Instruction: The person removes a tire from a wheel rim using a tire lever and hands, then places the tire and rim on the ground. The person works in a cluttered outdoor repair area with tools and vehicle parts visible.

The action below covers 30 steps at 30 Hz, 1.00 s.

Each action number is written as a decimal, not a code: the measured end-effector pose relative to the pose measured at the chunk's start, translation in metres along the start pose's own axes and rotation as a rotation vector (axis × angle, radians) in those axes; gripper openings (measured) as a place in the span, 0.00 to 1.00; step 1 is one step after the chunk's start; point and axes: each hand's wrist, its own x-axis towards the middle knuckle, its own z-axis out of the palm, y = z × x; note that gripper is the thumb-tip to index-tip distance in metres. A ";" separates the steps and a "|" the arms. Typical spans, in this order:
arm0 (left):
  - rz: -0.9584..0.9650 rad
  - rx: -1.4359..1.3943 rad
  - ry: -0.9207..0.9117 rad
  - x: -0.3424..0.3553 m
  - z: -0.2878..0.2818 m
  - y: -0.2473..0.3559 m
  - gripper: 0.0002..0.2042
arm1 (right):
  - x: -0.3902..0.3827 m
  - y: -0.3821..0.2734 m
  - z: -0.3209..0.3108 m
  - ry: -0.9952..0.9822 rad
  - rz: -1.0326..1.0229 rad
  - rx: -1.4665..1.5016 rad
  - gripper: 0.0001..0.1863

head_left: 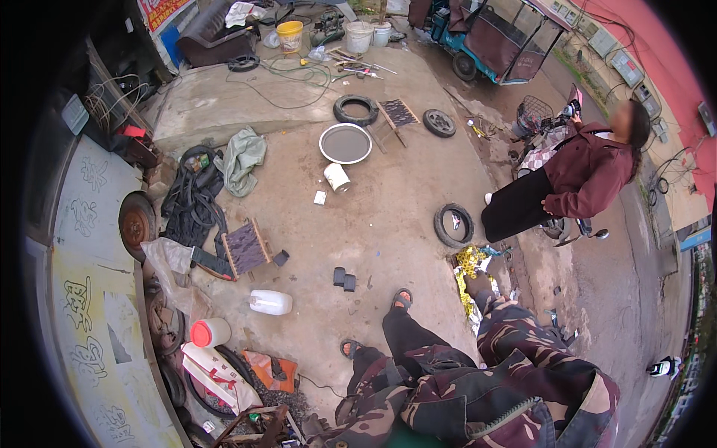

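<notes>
In the head view, I saw from my remote seat that the right hand (479, 283) was reached down to the ground on the right side, at the end of a camouflage sleeve (515, 328). The yellow bundle (470, 258), which looked like netting, lay directly at the fingertips, just beyond them; I could not tell whether the fingers pinched it or only rested against it. A shiny yellow-and-white wrapper (467, 300) was spread on the ground under and beside this hand, and a small tyre (440, 230) lay near, a little farther from the body than the bundle. The left hand (318, 429) was low, near the bottom edge and well apart from the bundle; it was dark and partly lost among the clutter, so I could not tell how its fingers stood. Nearest to it I noticed a brown broken frame (275, 427), and an orange bag (270, 371) lay beyond. Between the hands, a sandalled foot (403, 299) stood on the concrete. Farther ahead were a wide basin (323, 143) with grey water and a tipped white bucket (337, 177) close to it. On the right stood another person (590, 179) in a dark red jacket.
</notes>
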 end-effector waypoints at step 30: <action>0.259 0.549 -0.078 -0.049 0.325 0.372 0.12 | 0.104 0.130 0.016 -0.588 0.093 -0.636 0.17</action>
